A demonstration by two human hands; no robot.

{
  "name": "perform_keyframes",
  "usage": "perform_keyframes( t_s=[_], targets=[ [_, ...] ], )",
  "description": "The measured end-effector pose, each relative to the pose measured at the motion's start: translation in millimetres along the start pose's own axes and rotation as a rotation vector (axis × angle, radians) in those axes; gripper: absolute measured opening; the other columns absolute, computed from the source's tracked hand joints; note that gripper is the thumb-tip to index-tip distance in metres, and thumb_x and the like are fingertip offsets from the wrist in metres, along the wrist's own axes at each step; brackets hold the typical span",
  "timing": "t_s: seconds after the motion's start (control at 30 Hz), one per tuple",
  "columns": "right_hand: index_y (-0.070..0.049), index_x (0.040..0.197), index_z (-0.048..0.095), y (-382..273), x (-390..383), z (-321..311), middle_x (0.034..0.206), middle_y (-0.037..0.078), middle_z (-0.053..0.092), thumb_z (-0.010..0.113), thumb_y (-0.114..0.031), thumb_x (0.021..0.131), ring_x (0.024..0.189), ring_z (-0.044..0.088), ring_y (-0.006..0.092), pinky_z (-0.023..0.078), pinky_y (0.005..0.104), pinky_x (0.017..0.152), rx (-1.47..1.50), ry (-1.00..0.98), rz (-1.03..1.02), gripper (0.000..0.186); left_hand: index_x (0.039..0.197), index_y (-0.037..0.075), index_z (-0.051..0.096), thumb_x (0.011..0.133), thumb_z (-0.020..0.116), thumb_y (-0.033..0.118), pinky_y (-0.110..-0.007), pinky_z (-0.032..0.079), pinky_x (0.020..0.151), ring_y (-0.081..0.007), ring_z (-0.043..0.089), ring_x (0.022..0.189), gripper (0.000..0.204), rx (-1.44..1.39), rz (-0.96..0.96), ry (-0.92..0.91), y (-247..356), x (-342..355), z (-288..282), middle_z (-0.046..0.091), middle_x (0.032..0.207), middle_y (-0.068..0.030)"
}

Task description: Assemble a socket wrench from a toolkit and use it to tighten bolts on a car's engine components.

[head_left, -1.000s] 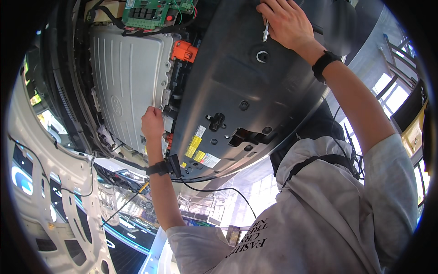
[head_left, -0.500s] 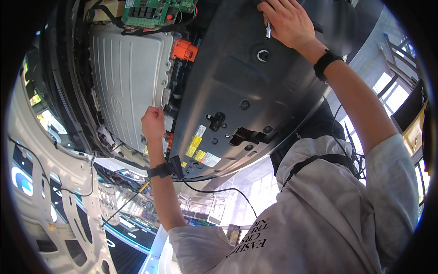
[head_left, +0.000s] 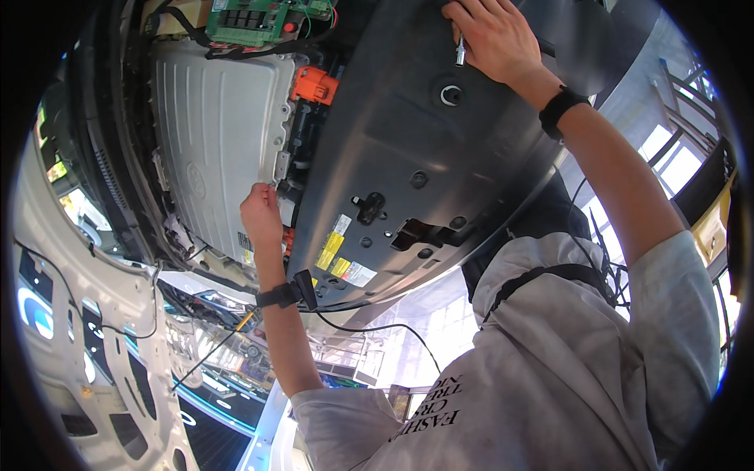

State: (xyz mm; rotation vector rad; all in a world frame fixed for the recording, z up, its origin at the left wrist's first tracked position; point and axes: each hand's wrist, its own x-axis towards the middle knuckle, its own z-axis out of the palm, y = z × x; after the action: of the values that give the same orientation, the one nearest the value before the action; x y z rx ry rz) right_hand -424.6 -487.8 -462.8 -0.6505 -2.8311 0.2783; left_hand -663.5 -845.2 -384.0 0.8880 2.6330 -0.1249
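Note:
My left hand (head_left: 261,213) is closed in a pinch at the bolted edge of a ribbed silver metal housing (head_left: 216,118). Whatever those fingers may hold is hidden. High on the right, my right hand (head_left: 496,41) wraps round a chrome socket tool (head_left: 460,53), whose bare end sticks out below the fingers. The rest of that tool lies under the hand or beyond the picture's top. This hand is over a large dark panel (head_left: 377,141) that bears yellow and white labels (head_left: 338,247).
An orange connector (head_left: 316,85) sits beside the housing, with a green circuit board (head_left: 247,22) and black cables above. Pale body metal with cut-outs (head_left: 86,353) fills the lower left. A thin black cable (head_left: 385,326) runs from my left wrist strap (head_left: 287,294).
The housing and dark panel sit slightly further left in the picture. My left hand has shifted a little with them; my right hand keeps its hold on the socket tool.

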Motion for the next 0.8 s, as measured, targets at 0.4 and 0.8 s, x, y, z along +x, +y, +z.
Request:
perform_keyframes(
  t_s=[0.4,0.8],
  targets=[
    [-0.011,0.094,0.055,0,0,0,0.094,0.005,0.049,0.058,-0.017,0.076,0.092,0.05,0.0207,0.038,0.0328,0.078,0.012,0.007,-0.002,0.02,0.083,0.002,0.061,0.089,0.057,0.019,-0.045,0.047,0.061,-0.04,0.06,0.069,0.019,0.153,-0.009,-0.015,-1,2,1,0.062,0.071,-0.0197],
    [-0.011,0.093,0.055,0,0,1,0.093,0.005,0.049,0.057,-0.017,0.076,0.092,0.05,0.0203,0.038,0.0326,0.077,0.012,0.018,0.001,0.019,0.079,0.001,0.057,0.091,0.053,0.023,-0.049,0.045,0.061,-0.0421,0.059,0.069,0.025,0.162,-0.007,-0.033,-3,-1,0,0.061,0.071,-0.0217]
  ],
)
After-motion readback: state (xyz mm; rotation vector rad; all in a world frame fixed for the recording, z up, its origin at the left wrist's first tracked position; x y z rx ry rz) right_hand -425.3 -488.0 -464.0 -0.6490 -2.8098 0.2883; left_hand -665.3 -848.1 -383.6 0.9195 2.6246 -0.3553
